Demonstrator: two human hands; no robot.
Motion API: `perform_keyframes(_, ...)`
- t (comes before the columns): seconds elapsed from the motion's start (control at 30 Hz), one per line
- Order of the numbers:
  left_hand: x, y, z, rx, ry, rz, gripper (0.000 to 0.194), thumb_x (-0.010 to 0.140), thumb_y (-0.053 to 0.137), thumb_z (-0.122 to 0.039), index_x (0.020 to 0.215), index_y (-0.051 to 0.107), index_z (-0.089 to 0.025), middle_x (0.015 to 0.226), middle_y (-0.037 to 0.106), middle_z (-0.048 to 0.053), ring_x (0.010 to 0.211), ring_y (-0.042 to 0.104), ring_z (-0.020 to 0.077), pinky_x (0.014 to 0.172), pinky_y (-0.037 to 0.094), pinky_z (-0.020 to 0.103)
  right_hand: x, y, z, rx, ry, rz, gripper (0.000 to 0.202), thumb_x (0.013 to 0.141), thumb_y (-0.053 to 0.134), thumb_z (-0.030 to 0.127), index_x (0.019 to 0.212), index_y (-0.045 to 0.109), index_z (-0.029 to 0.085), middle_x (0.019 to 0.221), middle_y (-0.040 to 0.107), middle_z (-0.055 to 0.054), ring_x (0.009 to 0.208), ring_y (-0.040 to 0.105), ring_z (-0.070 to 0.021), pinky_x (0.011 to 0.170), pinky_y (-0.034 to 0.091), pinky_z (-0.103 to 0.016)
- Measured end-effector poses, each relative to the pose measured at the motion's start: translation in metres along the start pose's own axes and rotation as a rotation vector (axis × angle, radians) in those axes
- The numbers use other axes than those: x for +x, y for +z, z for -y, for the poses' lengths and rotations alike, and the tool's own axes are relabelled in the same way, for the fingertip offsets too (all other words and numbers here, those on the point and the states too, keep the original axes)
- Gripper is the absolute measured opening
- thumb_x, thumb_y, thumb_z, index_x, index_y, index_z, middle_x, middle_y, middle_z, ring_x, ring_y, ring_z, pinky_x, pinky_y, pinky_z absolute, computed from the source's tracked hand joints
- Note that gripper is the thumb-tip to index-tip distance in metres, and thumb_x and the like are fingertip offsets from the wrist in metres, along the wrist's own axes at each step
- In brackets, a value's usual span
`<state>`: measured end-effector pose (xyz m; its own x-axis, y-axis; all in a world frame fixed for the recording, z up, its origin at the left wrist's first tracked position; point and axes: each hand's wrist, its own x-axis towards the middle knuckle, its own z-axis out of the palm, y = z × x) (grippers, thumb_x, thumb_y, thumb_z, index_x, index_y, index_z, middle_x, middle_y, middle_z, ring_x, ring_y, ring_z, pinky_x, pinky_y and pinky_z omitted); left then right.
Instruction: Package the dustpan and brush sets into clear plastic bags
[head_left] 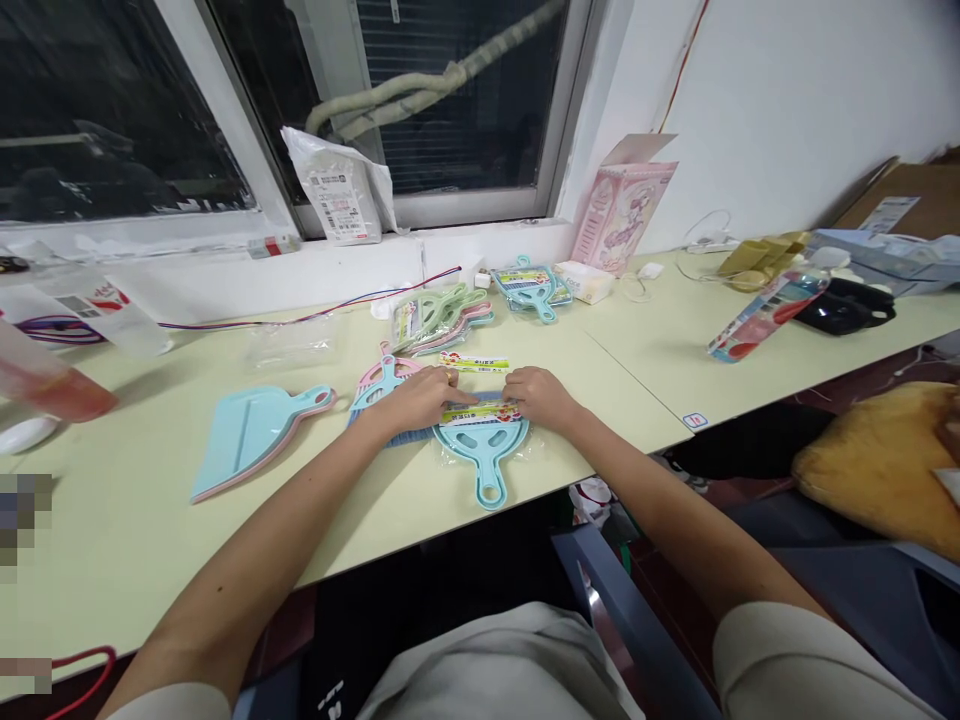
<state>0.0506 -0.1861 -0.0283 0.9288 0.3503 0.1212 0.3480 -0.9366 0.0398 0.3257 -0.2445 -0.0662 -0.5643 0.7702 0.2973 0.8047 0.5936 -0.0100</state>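
A blue dustpan set [489,462] in clear plastic lies near the table's front edge, its handle toward me. A yellow-green and white label [480,412] crosses its upper end. My left hand [429,402] rests at the label's left end, fingers bent and one finger reaching onto the label. At the right end, my right hand [541,398] has its fingers curled on the package edge. Just beyond the hands lies another label strip [474,364]. Partly behind my left hand are brushes, a blue one [387,378] over a pink one.
Stacked blue and pink dustpans [259,430] lie at the left. Packaged sets, green and pink [439,315] and blue [531,287], sit farther back. A pink box [624,215] stands by the wall; a bottle [769,315] lies right, cups left.
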Motion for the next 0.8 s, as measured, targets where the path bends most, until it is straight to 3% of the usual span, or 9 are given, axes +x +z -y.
perform_keyframes(0.2,-0.002,-0.009,-0.007,-0.012,0.028,0.042,0.06,0.086,0.05,-0.009,0.132,0.074,-0.038,0.093,0.063,0.004,0.08,0.058,0.0188,0.082,0.043,0.033,0.001,-0.002,0.001,-0.02,-0.012,0.054,0.027,0.088,0.054,0.004,0.097,0.075,0.018,0.088,0.072,-0.006,0.082,0.059,-0.0193,0.071,0.034,-0.03)
perform_keyframes(0.33,-0.005,-0.019,-0.02,0.016,0.017,0.041,0.048,0.09,0.052,-0.021,0.128,0.077,-0.035,0.09,0.064,0.005,0.079,0.059,0.0204,0.082,0.044,0.036,0.002,-0.008,0.003,-0.09,-0.117,0.096,0.025,0.095,0.056,0.011,0.107,0.076,0.019,0.09,0.071,-0.007,0.079,0.057,-0.019,0.071,0.033,-0.03)
perform_keyframes(0.53,-0.003,-0.019,-0.039,0.078,0.007,0.034,0.047,0.088,0.051,-0.021,0.126,0.077,-0.033,0.089,0.064,0.005,0.075,0.061,0.021,0.07,0.042,0.035,0.011,-0.017,0.007,-0.155,-0.258,0.125,0.025,0.098,0.055,0.014,0.104,0.078,0.019,0.087,0.069,-0.009,0.09,0.058,-0.023,0.078,0.036,-0.033)
perform_keyframes(0.63,-0.003,-0.016,-0.043,0.084,-0.042,0.054,0.046,0.089,0.049,-0.023,0.124,0.077,-0.033,0.089,0.064,0.005,0.073,0.062,0.0208,0.062,0.038,0.034,0.014,-0.022,0.013,-0.123,-0.241,0.188,0.026,0.095,0.056,0.011,0.109,0.076,0.018,0.088,0.071,-0.009,0.087,0.06,-0.0219,0.076,0.035,-0.032)
perform_keyframes(0.8,-0.004,-0.015,-0.046,0.089,-0.055,0.061,0.042,0.089,0.05,-0.022,0.118,0.078,-0.033,0.09,0.065,0.005,0.075,0.063,0.0205,0.061,0.038,0.033,0.01,-0.033,0.027,-0.025,-0.116,0.266,0.03,0.093,0.053,0.012,0.116,0.071,0.02,0.1,0.075,-0.007,0.084,0.063,-0.0201,0.068,0.031,-0.03)
